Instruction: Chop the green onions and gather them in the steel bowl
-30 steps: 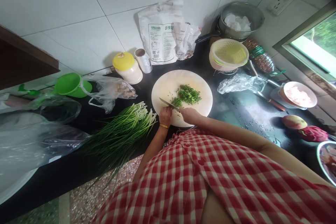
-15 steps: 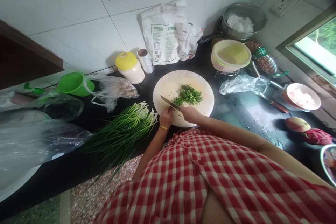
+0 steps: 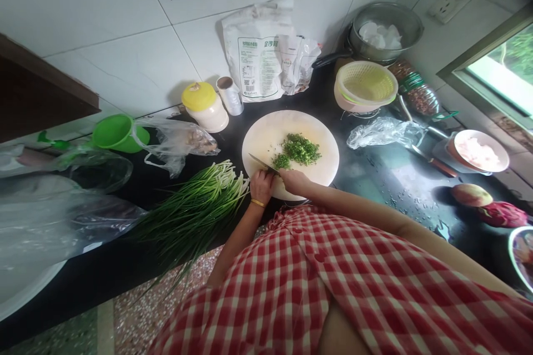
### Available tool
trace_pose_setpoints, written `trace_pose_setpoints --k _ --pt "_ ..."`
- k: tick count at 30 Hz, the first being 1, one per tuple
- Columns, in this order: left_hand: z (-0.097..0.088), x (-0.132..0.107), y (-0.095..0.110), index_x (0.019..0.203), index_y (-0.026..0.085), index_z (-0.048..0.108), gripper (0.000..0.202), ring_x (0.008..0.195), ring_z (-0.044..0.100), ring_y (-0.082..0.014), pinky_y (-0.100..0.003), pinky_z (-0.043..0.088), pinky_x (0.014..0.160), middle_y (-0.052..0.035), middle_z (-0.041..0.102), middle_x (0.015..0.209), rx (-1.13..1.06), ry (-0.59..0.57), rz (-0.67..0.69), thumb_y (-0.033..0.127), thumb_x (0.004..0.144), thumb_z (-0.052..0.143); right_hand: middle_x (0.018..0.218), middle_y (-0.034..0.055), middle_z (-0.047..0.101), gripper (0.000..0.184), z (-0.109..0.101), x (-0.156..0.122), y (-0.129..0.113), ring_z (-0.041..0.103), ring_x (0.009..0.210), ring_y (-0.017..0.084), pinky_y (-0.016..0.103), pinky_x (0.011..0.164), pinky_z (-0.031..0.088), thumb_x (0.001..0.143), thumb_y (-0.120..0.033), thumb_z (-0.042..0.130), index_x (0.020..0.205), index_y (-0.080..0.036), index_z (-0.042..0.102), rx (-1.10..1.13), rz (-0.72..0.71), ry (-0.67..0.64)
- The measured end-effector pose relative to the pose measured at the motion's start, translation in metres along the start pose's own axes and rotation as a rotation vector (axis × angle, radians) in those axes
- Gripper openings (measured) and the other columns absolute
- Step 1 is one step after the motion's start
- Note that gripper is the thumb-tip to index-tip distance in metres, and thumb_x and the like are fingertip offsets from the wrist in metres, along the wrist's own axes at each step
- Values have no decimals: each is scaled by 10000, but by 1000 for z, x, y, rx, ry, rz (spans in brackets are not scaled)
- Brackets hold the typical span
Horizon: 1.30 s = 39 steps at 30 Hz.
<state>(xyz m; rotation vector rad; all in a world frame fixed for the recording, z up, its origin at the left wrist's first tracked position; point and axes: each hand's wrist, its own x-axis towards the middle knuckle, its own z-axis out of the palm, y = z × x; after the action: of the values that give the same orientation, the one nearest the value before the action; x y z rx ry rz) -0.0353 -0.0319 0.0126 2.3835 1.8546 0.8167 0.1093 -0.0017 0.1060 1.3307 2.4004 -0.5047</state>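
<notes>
A round white cutting board lies on the dark counter with a heap of chopped greens in its middle. My right hand is closed round the handle of a knife, whose blade points left across the board's near part, just left of the heap. My left hand, with a gold bangle on the wrist, is curled shut at the board's near edge right beneath the blade; what its fingers press on is hidden. A bundle of long green chives lies on the counter to the left of the board.
At the back stand a yellow-lidded jar, a white bag, a colander bowl and a metal pot. A green cup and plastic bags lie left. A bowl and fruit lie right.
The knife blade lifted a little, then came down and shifted slightly left. Both hands stay at the board's near edge.
</notes>
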Motion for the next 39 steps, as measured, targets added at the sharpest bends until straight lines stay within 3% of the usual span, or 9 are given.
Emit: trace_pose_setpoints --k 4,11,17,24,32,39 --pt "-1 3 -6 863 202 666 203 863 514 -226 -360 408 754 -86 612 845 37 9 -36 290 872 483 981 141 658 289 0 -5 10 618 946 238 314 739 460 838 -127 410 1122 -133 464 2 -5 -11" --pt "15 5 -5 901 179 644 226 776 528 -207 -343 424 736 -92 614 810 -20 31 -56 245 897 428 924 137 671 307 -3 -16 30 632 898 231 283 687 442 834 -104 390 1134 -124 455 -17 58 -1" --pt "16 8 -2 931 156 621 214 779 553 -212 -346 439 728 -98 625 800 -39 64 -63 236 898 425 914 124 671 299 -5 -24 17 637 887 227 280 692 444 823 -86 394 1110 -136 461 -35 34 18" --pt "20 3 -3 881 165 628 195 841 566 -210 -343 456 768 -99 642 888 -56 91 -73 235 891 446 976 131 664 295 -2 -10 4 627 938 225 293 729 455 864 -117 363 1144 -137 453 -34 15 5" --pt "15 6 -1 878 165 620 187 827 555 -219 -357 442 743 -111 619 866 -24 21 -74 199 878 437 932 128 673 289 -6 -13 11 635 917 233 293 715 457 845 -106 399 1125 -145 458 -49 9 -6" --pt "18 5 -1 837 157 618 168 796 546 -231 -363 432 726 -107 603 788 -21 -2 -85 212 868 462 964 129 666 292 -4 -9 1 627 936 230 300 732 462 858 -117 399 1145 -140 452 -43 -17 -21"
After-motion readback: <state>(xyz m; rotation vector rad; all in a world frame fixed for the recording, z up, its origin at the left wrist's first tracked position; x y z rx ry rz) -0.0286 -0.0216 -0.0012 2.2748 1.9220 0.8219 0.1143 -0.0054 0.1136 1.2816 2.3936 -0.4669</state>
